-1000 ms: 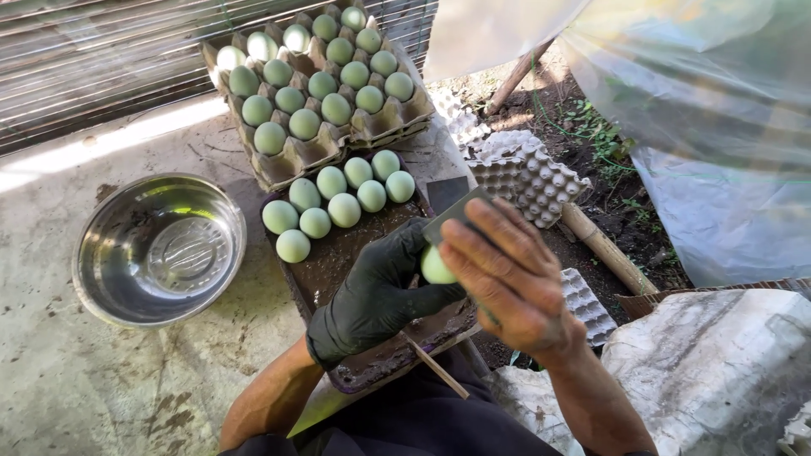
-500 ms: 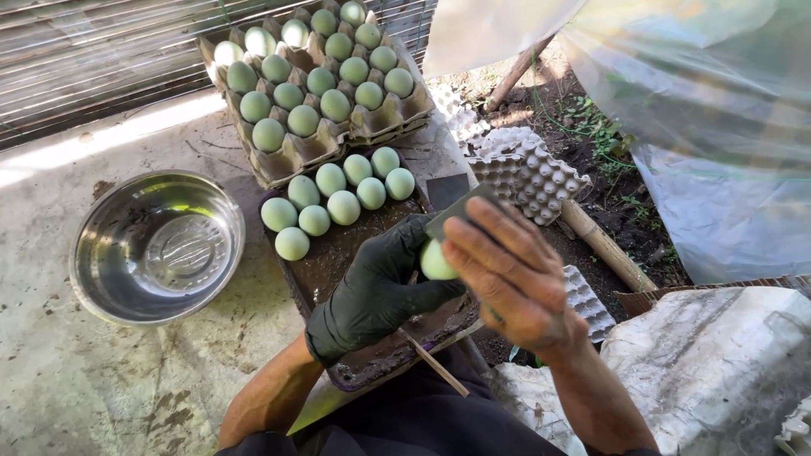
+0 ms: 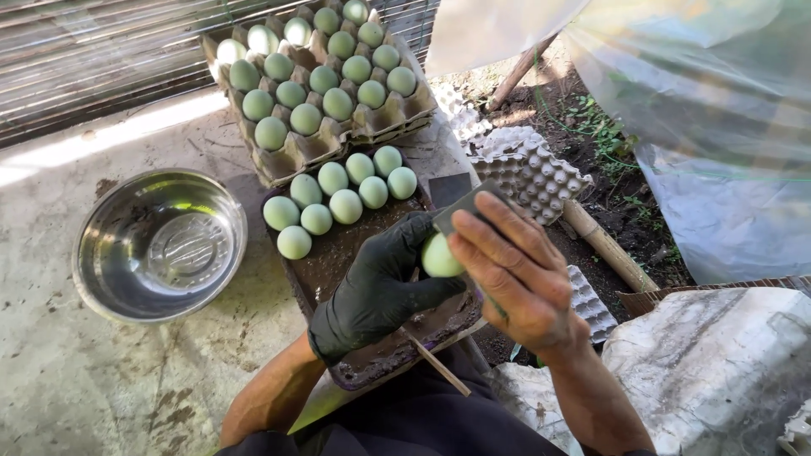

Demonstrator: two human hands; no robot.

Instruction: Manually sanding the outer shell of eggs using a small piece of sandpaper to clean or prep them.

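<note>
My left hand (image 3: 382, 287), in a black glove, grips a pale green egg (image 3: 439, 255) over a dark muddy tray (image 3: 338, 253). My bare right hand (image 3: 515, 274) presses a small grey abrasive sheet (image 3: 463, 209) against the top of that egg. Several more green eggs (image 3: 342, 194) lie on the far part of the tray. Beyond them a cardboard egg carton (image 3: 287, 156) holds several green eggs (image 3: 317, 76) in rows.
A shiny steel bowl (image 3: 159, 243) sits on the concrete at left. Stacked grey egg trays (image 3: 528, 169) lie at right beside a wooden pole (image 3: 604, 245). Clear plastic sheeting (image 3: 718, 127) hangs at far right. A thin stick (image 3: 439, 365) rests near my lap.
The hands have stayed almost in place over the tray; the right hand's fingers have shifted slightly across the egg. Nothing else moved.
</note>
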